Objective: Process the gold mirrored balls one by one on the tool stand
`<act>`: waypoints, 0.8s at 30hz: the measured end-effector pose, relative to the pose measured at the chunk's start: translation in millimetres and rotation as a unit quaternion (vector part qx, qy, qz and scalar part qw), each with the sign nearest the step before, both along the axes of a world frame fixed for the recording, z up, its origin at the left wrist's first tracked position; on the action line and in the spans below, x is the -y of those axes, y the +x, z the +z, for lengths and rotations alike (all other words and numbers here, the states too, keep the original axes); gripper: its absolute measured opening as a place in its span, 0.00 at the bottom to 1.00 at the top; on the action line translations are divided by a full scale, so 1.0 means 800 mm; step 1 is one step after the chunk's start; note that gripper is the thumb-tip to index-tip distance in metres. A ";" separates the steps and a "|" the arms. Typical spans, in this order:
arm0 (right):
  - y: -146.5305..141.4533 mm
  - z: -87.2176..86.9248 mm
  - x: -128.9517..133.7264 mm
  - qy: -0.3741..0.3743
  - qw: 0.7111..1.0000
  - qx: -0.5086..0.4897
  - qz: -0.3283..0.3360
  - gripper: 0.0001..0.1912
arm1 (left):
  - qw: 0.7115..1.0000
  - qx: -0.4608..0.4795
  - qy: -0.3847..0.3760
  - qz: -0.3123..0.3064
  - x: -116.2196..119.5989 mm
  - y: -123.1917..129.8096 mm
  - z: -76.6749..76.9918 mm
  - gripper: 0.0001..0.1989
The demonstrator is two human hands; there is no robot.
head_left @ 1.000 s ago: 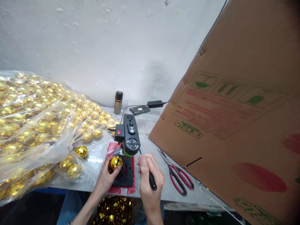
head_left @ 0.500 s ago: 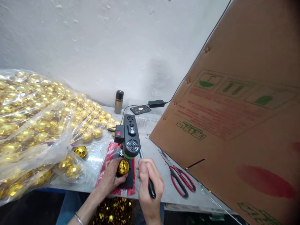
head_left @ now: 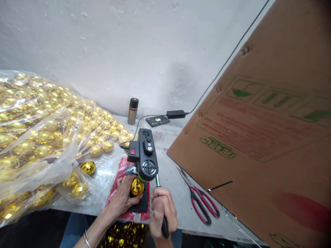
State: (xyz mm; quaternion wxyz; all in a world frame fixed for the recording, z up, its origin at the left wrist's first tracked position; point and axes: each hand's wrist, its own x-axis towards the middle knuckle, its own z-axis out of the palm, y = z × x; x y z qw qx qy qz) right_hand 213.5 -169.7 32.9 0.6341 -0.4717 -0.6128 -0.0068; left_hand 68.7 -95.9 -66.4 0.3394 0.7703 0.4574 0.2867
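Note:
My left hand (head_left: 125, 196) holds a shiny gold faceted ball (head_left: 137, 187) between thumb and fingers, under the head of a small black bench drill press (head_left: 147, 155). The ball rests over the machine's black base (head_left: 141, 205), which lies on a red plastic sheet (head_left: 121, 167). Wrapped round the black grip of the press's lever (head_left: 164, 227) is my right hand (head_left: 162, 210). The tip of the drill is mostly hidden behind the head and the ball. One loose gold ball (head_left: 88, 167) lies left of the press.
A clear plastic bag (head_left: 64, 151) full of gold balls covers the left side. Red-and-black scissors (head_left: 204, 203) lie beside a large cardboard box (head_left: 248, 137) on the right. Behind the press are a bottle (head_left: 132, 111), a phone (head_left: 157, 120) and a power adapter (head_left: 176, 114).
My right hand has moved slightly lower with the lever. My left hand still holds the ball under the press head. The whole view has shifted a little.

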 end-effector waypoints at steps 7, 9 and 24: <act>-0.008 -0.014 -0.005 0.037 0.999 -0.025 -0.029 0.18 | 1.000 0.002 0.018 0.002 0.002 0.002 -0.011 0.25; -0.010 -0.017 -0.006 0.036 0.998 -0.029 -0.042 0.18 | 1.000 0.001 0.030 0.008 0.003 0.002 -0.016 0.24; -0.015 -0.041 -0.006 0.029 0.996 -0.061 -0.054 0.19 | 1.000 0.005 0.011 0.004 0.004 0.004 -0.014 0.26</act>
